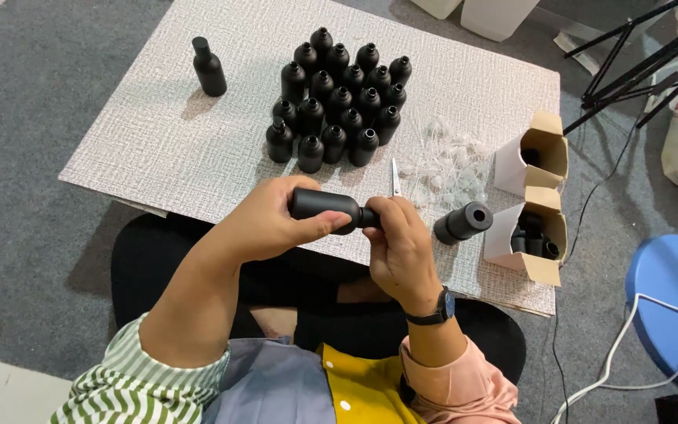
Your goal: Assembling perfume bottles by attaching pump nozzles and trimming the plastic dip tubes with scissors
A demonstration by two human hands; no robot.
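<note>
My left hand (264, 220) grips the body of a matte black bottle (325, 206) held sideways over my lap. My right hand (402, 247) pinches the bottle's neck end, where a black cap sits; a watch is on that wrist. A second black bottle (461, 222) lies on its side on the board just right of my right hand, its open end facing me. Several upright black bottles (339, 102) stand clustered at the middle of the board. One more black bottle (209, 67) stands alone at the far left.
A pale textured board (158, 149) lies on grey carpet. Scissors (395, 177) and a heap of clear plastic pieces (449, 161) lie beside two open cardboard boxes (539, 153), the nearer one holding black parts. A blue stool (672, 298), white cables and black stand legs (637, 63) are at the right.
</note>
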